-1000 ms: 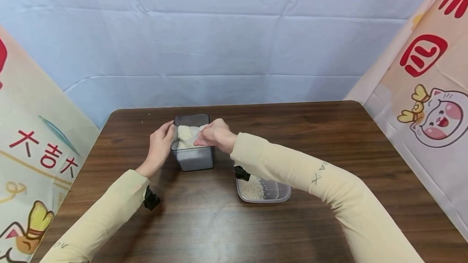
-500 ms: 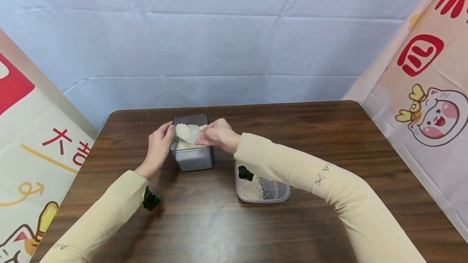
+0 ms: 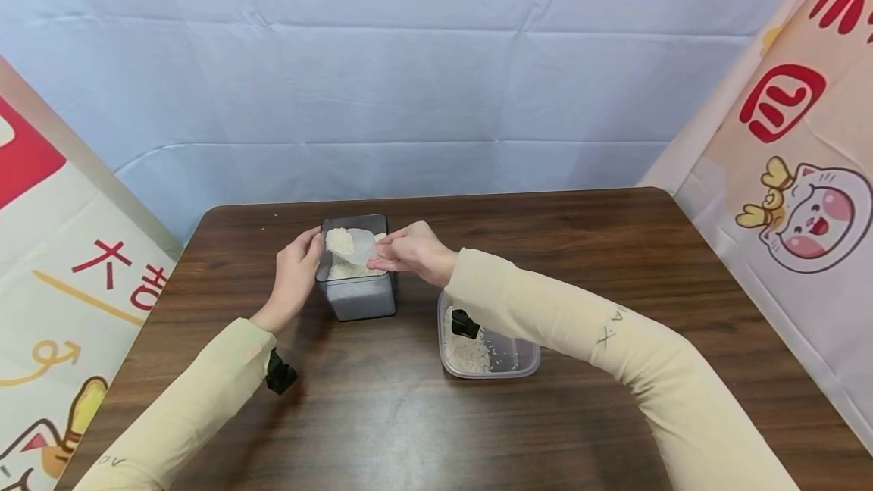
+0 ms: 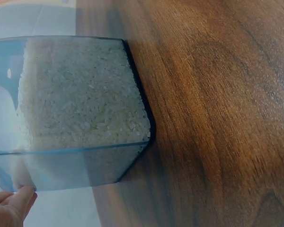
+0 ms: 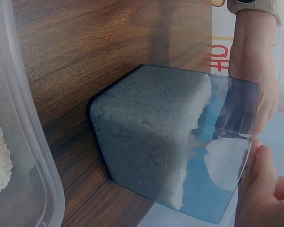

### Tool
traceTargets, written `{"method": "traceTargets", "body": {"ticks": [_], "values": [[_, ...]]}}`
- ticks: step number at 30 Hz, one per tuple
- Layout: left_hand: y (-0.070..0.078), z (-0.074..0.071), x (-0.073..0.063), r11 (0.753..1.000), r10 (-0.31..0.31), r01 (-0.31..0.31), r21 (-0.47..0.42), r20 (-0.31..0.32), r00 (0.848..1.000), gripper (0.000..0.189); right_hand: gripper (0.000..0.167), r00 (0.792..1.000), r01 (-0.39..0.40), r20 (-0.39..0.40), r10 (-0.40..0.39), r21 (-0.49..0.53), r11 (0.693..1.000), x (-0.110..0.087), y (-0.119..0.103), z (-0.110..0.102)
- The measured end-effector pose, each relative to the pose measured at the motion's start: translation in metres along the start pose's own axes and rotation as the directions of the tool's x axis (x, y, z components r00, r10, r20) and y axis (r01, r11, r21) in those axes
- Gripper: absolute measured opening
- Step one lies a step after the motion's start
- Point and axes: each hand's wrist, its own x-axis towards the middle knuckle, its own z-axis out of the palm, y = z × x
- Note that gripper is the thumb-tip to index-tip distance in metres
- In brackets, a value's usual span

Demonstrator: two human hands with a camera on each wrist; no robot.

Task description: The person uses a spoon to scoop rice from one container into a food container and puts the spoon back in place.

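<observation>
My left hand (image 3: 293, 271) rests its thumb and fingers against the left wall of a tall, smoky clear container (image 3: 358, 300), near the rim. Rice (image 4: 85, 94) fills much of the container and shows through its walls. Over the container's mouth, my right hand (image 3: 416, 252) pinches a whitish translucent scoop (image 3: 361, 247). White rice heaps the scoop's front end, which points left. Through the container wall in the right wrist view, the scoop (image 5: 222, 163) shows above the rice level. The fingers hide its handle.
A shallow clear plastic tub (image 3: 518, 366) stands right of the container, with rice spread on its left side and partly covered by my right sleeve (image 3: 546, 301). Both stand on a dark wooden table (image 3: 382, 415). A pale cloth (image 3: 409, 97) hangs behind, with printed banners at both sides.
The scoop has come up from the rice surface and shows more of its body, still loaded with rice. My right hand has shifted slightly right and up; the left hand stays on the container.
</observation>
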Motion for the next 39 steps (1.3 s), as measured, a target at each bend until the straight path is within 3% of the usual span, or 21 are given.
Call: {"method": "traceTargets", "body": {"ticks": [39], "values": [[-0.001,0.000,0.000,1.000,0.000,0.000,0.002,0.008,1.000,0.045,0.031,1.000,0.000,0.002,0.000,0.057,0.998,-0.006,0.006,-0.016]]}}
